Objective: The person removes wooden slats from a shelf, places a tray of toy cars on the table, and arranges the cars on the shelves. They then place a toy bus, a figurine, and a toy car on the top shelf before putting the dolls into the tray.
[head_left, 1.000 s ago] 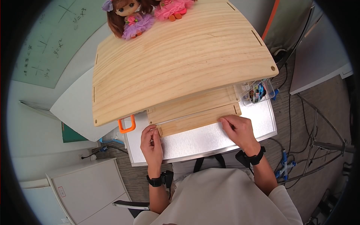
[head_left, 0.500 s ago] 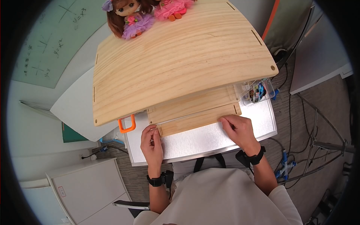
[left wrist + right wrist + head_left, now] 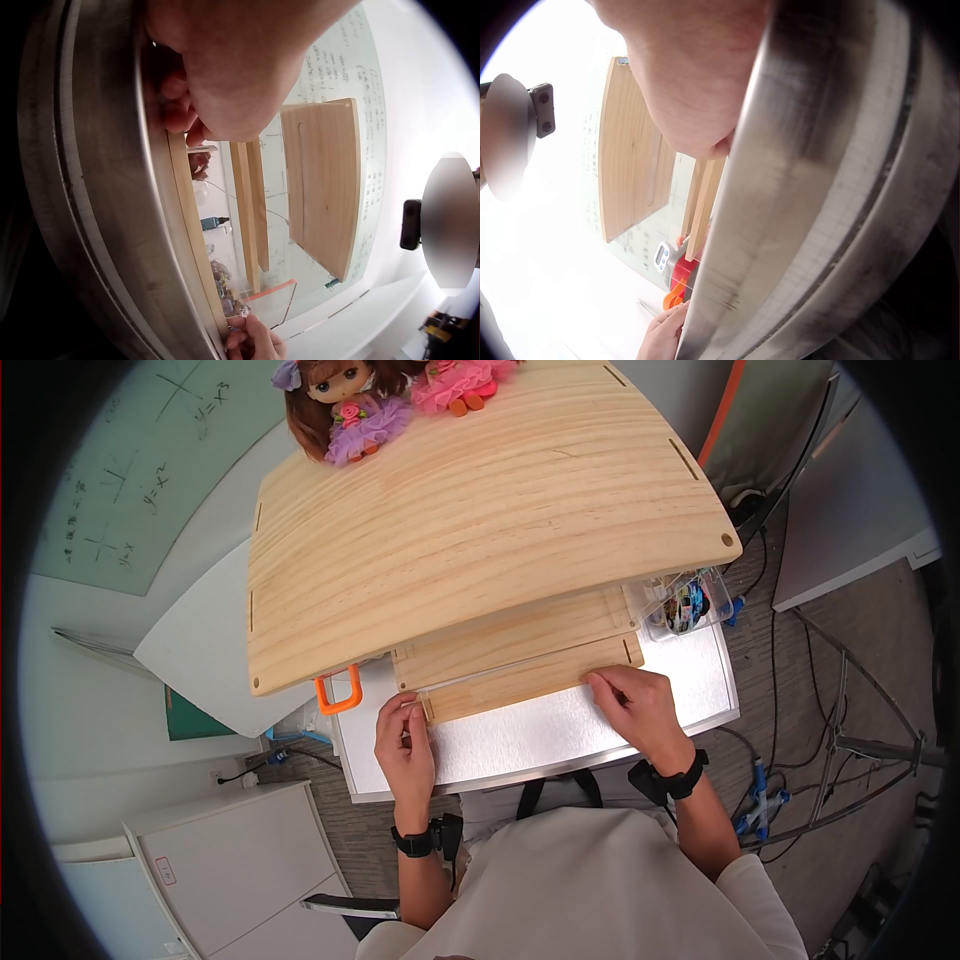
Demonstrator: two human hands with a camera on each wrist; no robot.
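A narrow wooden board with a slot near each end lies on the metal tabletop. My left hand holds its left end with curled fingers. Towards the other end, my right hand pinches the front edge between thumb and fingers. Behind it, more wooden pieces sit partly under a large slotted wooden panel. From the left wrist, the narrow board stretches between both hands. The right wrist view hides the right fingertips behind the table edge.
Two dolls in frilly dresses, one purple and one pink, sit on the large panel. An orange handle sticks out at left. A clear bin of small items stands at right. Cables hang beyond the table.
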